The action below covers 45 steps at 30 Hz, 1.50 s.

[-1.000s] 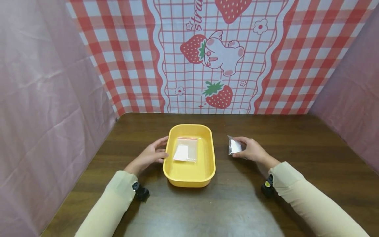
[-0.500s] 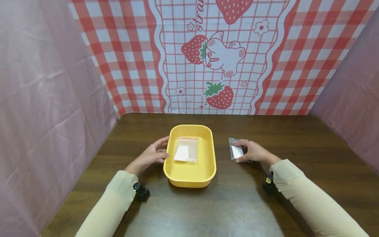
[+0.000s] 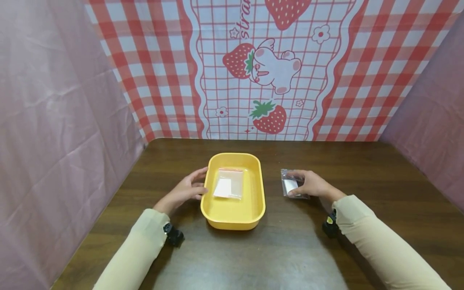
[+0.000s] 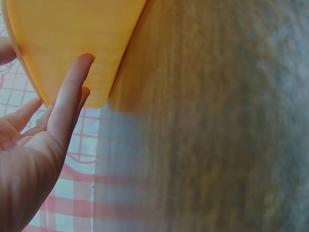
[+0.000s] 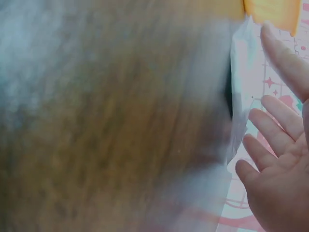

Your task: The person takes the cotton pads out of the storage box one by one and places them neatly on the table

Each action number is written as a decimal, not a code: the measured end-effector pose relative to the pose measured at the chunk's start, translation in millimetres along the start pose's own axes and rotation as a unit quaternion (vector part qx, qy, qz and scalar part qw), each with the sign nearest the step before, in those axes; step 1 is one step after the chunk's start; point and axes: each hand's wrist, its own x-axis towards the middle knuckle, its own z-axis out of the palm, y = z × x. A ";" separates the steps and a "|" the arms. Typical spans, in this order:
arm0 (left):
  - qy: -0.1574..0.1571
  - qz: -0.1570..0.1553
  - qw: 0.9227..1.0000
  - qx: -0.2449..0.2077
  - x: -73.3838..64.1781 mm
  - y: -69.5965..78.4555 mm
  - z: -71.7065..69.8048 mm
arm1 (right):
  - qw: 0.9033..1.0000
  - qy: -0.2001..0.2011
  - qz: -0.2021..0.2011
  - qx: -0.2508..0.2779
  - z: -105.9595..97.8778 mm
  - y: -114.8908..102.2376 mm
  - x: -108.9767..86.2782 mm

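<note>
My left hand (image 3: 184, 191) stands at the left side of the yellow plastic tray (image 3: 233, 216), its fingers loosely extended along the wall. In the left wrist view, the thumb and fingers lie right at the yellow wall. A clear zip bag with a red top strip (image 3: 230, 171) and a white card (image 3: 222, 187) lies flat inside the tray. Right of the tray, another clear zip bag (image 3: 289, 184) with a white, flat content lies on the table under my right hand (image 3: 313, 185). In the right wrist view, that hand's fingers are spread and relaxed close over the bag (image 5: 241, 63).
The dark wooden table (image 3: 232, 257) runs back to a red-and-white checked cloth with strawberries (image 3: 270, 119). Pink cloth walls hang at the left (image 3: 72, 133) and right (image 3: 427, 133). Each wrist wears a small black camera (image 3: 175, 237).
My right hand has lowered the small zip bag flat onto the table and loosened its fingers from it. The left hand and the tray have stayed in place.
</note>
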 end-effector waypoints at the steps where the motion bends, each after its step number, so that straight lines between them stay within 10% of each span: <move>1: 0.002 -0.002 1.000 -0.001 0.0 -0.1 0.2 | 1.000 0.006 0.004 0.007 0.0 0.1 0.2; 18: 0.005 -0.005 1.000 0.000 1.2 -1.1 1.0 | 0.991 0.079 0.002 0.111 -2.1 -20.9 8.4; 45: 0.006 -0.011 1.000 0.009 0.9 -2.5 0.6 | 0.973 0.079 0.021 0.216 -4.3 -70.0 33.4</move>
